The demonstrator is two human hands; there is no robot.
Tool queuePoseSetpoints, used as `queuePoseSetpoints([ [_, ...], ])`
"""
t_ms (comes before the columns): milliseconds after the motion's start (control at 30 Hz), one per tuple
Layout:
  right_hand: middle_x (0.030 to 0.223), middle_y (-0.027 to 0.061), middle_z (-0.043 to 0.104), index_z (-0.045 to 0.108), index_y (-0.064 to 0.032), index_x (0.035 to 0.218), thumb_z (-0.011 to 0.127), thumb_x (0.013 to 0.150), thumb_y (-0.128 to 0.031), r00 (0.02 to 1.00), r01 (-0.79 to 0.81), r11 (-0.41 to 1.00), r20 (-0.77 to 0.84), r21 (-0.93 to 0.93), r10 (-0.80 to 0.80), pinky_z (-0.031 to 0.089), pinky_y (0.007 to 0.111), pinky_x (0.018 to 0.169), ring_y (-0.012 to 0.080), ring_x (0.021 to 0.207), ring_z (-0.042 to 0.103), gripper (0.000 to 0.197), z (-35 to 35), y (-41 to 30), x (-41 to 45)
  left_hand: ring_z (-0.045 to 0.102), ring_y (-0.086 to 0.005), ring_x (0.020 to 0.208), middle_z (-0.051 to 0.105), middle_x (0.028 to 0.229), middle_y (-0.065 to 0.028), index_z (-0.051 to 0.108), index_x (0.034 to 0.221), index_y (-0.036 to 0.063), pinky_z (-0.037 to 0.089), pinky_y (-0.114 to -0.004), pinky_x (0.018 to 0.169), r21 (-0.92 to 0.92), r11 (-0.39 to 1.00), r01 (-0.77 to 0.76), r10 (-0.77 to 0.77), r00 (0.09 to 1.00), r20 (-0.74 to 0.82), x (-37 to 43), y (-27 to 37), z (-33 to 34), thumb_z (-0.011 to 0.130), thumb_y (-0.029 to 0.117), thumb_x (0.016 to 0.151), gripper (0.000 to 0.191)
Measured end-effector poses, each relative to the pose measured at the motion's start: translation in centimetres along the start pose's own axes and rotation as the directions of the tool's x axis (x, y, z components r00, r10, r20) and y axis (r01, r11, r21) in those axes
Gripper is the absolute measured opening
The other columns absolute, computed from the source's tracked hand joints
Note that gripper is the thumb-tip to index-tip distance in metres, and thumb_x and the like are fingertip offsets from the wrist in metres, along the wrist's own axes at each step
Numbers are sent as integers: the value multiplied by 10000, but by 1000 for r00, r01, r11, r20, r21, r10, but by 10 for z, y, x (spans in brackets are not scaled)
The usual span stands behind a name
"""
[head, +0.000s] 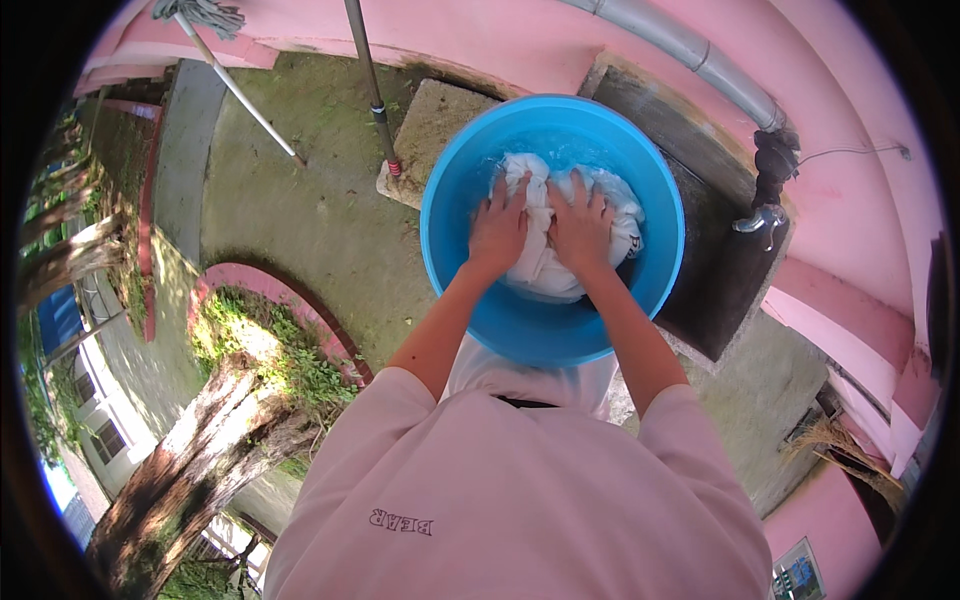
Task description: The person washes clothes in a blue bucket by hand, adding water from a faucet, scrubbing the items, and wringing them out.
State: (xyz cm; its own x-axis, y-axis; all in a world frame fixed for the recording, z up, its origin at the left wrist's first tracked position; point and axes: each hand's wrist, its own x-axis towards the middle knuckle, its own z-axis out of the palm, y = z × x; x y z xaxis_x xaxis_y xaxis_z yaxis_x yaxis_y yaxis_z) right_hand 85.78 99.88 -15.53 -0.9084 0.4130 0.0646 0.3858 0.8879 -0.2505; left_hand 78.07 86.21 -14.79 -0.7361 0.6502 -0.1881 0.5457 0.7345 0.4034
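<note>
A round blue plastic basin [553, 346] stands right before me with water [559, 144] in it. Bunched in its middle is a wet white cloth [541, 264], partly under water, with dark printing at its right edge. My left hand [499, 231] lies on the cloth's left part, fingers spread and pointing away from me. On the right part rests my right hand [583, 229], also palm down with fingers apart. The palms hide some of the cloth, and a dark patch [628, 276] beside it is unclear.
Behind the basin is a dark stone sink [697, 300] with a metal tap [761, 219] on the pink wall [840, 187]. A grey drainpipe [675, 41] runs above. At left stand a pole [364, 67], a mop [236, 86] and a tree trunk [202, 442].
</note>
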Motion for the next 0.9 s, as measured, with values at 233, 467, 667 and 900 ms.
queuePoseSetpoints([
  [233, 1426, 134, 392, 486, -257, 1327, 653, 812, -283, 959, -27, 999, 283, 17, 21, 392, 514, 1005, 391, 1296, 379, 542, 13, 18, 58, 501, -350, 1132, 428, 1373, -141, 426, 1383, 177, 426, -494, 942, -514, 857, -41, 20, 999, -46, 35, -31, 46, 554, 201, 889, 511],
  [467, 1109, 158, 531, 571, -182, 1116, 618, 840, -280, 974, -159, 759, 227, 631, 15, 477, 450, 799, 387, 971, 568, 297, -67, -59, 7, 484, -235, 1178, 494, 1292, -96, 460, 1296, 111, 414, -376, 994, -972, -219, 90, 69, 995, 77, 48, -23, 68, 402, 250, 987, 344],
  [667, 980, 142, 551, 571, -139, 997, 576, 872, -325, 967, -256, 927, 64, 275, 248, 480, 478, 663, 387, 784, 607, 224, -36, -22, 45, 569, -176, 1048, 568, 1192, -92, 500, 1262, 60, 474, -323, 877, -948, 132, 290, -29, 957, 289, -3, 19, 7, 448, 281, 980, 362],
  [900, 984, 135, 569, 576, -116, 990, 572, 875, -344, 991, -132, 874, 60, 467, 117, 483, 488, 653, 383, 790, 614, 255, -54, -60, 2, 623, -187, 823, 632, 933, -77, 604, 1054, 48, 505, -326, 698, -917, -91, 387, -174, 901, 398, 12, 13, -5, 422, 303, 981, 322],
])
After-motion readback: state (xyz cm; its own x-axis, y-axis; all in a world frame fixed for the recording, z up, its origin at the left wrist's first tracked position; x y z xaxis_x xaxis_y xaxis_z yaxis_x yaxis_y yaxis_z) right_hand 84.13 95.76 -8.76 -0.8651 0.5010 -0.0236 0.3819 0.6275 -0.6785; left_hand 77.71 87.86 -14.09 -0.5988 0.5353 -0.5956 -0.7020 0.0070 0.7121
